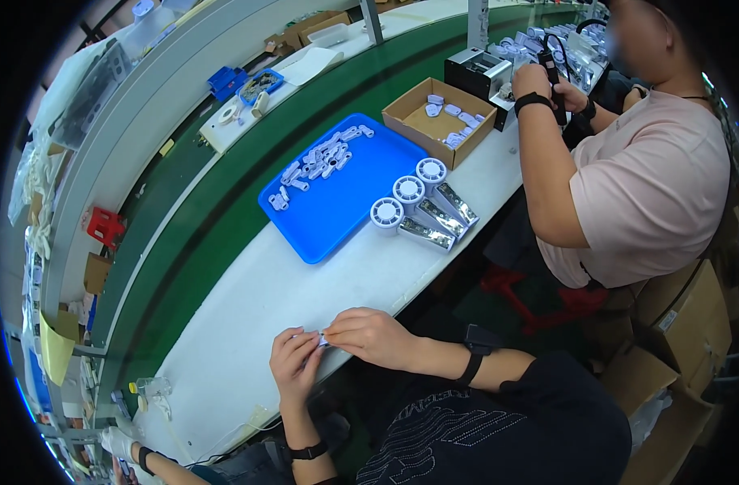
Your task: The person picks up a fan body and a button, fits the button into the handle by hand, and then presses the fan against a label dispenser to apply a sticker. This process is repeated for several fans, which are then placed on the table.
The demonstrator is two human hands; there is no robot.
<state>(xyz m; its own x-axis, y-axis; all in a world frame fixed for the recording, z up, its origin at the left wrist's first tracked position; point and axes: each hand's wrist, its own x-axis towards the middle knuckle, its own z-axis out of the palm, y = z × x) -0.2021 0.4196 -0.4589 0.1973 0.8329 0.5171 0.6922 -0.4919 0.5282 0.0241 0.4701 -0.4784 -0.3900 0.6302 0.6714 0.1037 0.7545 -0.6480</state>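
Note:
Above the near edge of the white bench, my left hand (294,360) and my right hand (371,335) meet at the fingertips. Both are closed on a small white plastic part (324,340), mostly hidden by the fingers. Beyond them a blue tray (325,234) carries several small white plastic pieces (325,158) along its far side. Three white handheld fans (410,190) lie side by side at the tray's right, with circuit boards showing in their open handles.
A cardboard box (402,121) with white pieces stands behind the fans. At right, a co-worker (644,178) holds a black tool (552,77) beside a black machine (475,73). A green conveyor belt (224,194) runs behind the bench. Another person's gloved hand (119,443) shows at lower left.

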